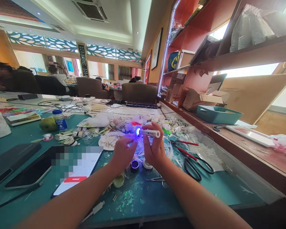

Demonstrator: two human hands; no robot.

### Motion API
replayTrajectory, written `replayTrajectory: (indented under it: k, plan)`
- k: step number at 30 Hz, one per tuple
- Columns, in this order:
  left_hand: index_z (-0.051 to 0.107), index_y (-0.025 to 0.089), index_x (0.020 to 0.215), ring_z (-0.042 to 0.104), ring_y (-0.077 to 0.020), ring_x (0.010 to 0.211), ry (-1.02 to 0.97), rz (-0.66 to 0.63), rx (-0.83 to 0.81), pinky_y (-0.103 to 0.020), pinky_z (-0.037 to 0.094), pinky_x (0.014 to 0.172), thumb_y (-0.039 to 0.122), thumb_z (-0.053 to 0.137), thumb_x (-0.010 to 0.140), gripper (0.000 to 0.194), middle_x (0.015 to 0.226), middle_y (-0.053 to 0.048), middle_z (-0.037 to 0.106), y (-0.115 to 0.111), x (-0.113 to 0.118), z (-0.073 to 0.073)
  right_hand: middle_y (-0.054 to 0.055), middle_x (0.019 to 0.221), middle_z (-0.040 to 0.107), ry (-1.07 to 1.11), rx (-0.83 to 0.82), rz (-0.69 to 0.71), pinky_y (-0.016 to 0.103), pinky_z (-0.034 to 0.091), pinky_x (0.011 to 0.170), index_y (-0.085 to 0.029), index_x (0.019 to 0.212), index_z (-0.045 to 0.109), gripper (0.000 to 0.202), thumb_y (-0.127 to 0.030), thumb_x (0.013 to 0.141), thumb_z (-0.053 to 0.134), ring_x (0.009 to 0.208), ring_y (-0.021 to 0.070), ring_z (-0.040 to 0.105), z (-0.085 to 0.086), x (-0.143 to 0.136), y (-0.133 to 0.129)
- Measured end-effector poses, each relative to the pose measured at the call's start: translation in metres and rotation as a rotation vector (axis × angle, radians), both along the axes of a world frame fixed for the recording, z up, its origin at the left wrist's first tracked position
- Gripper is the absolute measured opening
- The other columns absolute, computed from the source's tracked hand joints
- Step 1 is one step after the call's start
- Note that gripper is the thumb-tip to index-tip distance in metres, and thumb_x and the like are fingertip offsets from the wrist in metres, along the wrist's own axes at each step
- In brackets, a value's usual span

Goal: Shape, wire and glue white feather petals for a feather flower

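Note:
My right hand point(155, 148) is closed around a small white UV light point(151, 134), its lit end pointing left. Blue-violet light shines onto the fingertips of my left hand point(125, 150), which are pinched together. Whatever they hold is washed out by the glare. Below my hands stand a small dark jar point(134, 165) and a small white jar point(147, 164). A pale green round piece point(119, 180) lies near my left wrist, and small scissors point(156, 180) lie by my right wrist. Behind my left hand is a white dish point(110, 141) with thin bits on it.
Scissors with black handles point(193, 163) and red-handled pliers point(187, 142) lie at right. Phones point(34, 170) lie at left, near a blue-capped bottle point(59, 120) and a green fruit point(47, 124). Small craft pieces crowd behind my hands. A teal basket point(218, 114) sits on the right ledge.

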State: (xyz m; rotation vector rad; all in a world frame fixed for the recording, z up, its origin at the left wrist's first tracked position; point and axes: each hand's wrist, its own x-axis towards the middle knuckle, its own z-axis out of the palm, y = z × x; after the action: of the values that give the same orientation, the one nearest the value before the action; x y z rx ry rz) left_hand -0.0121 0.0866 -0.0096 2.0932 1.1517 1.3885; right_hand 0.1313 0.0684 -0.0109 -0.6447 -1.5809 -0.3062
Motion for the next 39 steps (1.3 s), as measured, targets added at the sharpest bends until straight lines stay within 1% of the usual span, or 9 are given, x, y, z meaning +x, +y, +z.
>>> replayTrajectory:
  k: [9, 16, 22, 27, 31, 36, 39]
  plan:
    - [0.071, 0.017, 0.108, 0.071, -0.0226, 0.099, 0.009, -0.001, -0.017, -0.043, 0.06, 0.09, 0.035, 0.066, 0.101, 0.02, 0.113, -0.007, 0.073, -0.0003, 0.0004, 0.0016, 0.014, 0.117, 0.065, 0.006, -0.013, 0.003, 0.057, 0.056, 0.096, -0.023, 0.153, 0.029, 0.059, -0.01, 0.098, 0.048, 0.106, 0.0267, 0.067, -0.001, -0.0007, 0.0003]
    - [0.07, 0.017, 0.111, 0.071, -0.0205, 0.092, -0.006, 0.014, -0.11, -0.039, 0.062, 0.081, 0.034, 0.066, 0.101, 0.021, 0.111, -0.006, 0.073, 0.0002, -0.0002, 0.0006, 0.014, 0.117, 0.065, -0.004, -0.016, 0.002, 0.058, 0.056, 0.095, -0.023, 0.153, 0.029, 0.06, -0.009, 0.098, 0.048, 0.106, 0.027, 0.067, -0.001, 0.0, -0.0004]
    - [0.07, 0.016, 0.11, 0.071, -0.0207, 0.092, -0.011, 0.033, -0.15, -0.039, 0.062, 0.082, 0.035, 0.066, 0.101, 0.021, 0.109, -0.006, 0.073, 0.0003, -0.0004, 0.0023, 0.014, 0.119, 0.064, -0.012, -0.021, 0.013, 0.057, 0.056, 0.095, -0.023, 0.153, 0.029, 0.061, -0.009, 0.097, 0.049, 0.107, 0.0268, 0.066, -0.0015, 0.0, 0.0001]
    - [0.07, 0.016, 0.111, 0.071, -0.0185, 0.085, -0.014, 0.034, -0.191, -0.036, 0.062, 0.076, 0.035, 0.065, 0.101, 0.022, 0.106, -0.005, 0.073, 0.0011, 0.0003, 0.0015, 0.014, 0.118, 0.065, -0.014, -0.026, 0.02, 0.055, 0.056, 0.094, -0.023, 0.152, 0.03, 0.058, -0.01, 0.098, 0.048, 0.105, 0.0263, 0.068, -0.0015, -0.0005, -0.0006]
    - [0.07, 0.015, 0.11, 0.071, -0.0195, 0.087, -0.012, 0.038, -0.177, -0.037, 0.062, 0.078, 0.035, 0.066, 0.101, 0.022, 0.106, -0.005, 0.073, 0.0019, 0.0001, 0.0006, 0.013, 0.117, 0.065, -0.01, -0.032, 0.025, 0.056, 0.055, 0.095, -0.024, 0.151, 0.031, 0.057, -0.01, 0.099, 0.048, 0.106, 0.0263, 0.068, -0.0011, -0.0004, -0.0013]
    - [0.07, 0.016, 0.112, 0.071, -0.0217, 0.096, -0.007, 0.031, -0.12, -0.041, 0.061, 0.085, 0.034, 0.066, 0.101, 0.022, 0.112, -0.007, 0.073, 0.0018, 0.0008, 0.0007, 0.013, 0.118, 0.066, -0.001, -0.034, 0.032, 0.057, 0.054, 0.096, -0.024, 0.151, 0.031, 0.056, -0.011, 0.099, 0.049, 0.106, 0.027, 0.068, 0.0001, 0.0008, -0.0009]
    - [0.07, 0.016, 0.112, 0.071, -0.0223, 0.098, -0.002, 0.04, -0.098, -0.042, 0.061, 0.087, 0.034, 0.066, 0.101, 0.021, 0.113, -0.007, 0.073, 0.0021, 0.0017, -0.0001, 0.013, 0.118, 0.066, -0.004, -0.031, 0.039, 0.056, 0.054, 0.096, -0.024, 0.15, 0.032, 0.056, -0.011, 0.099, 0.049, 0.106, 0.0269, 0.068, 0.0007, 0.0014, -0.001]
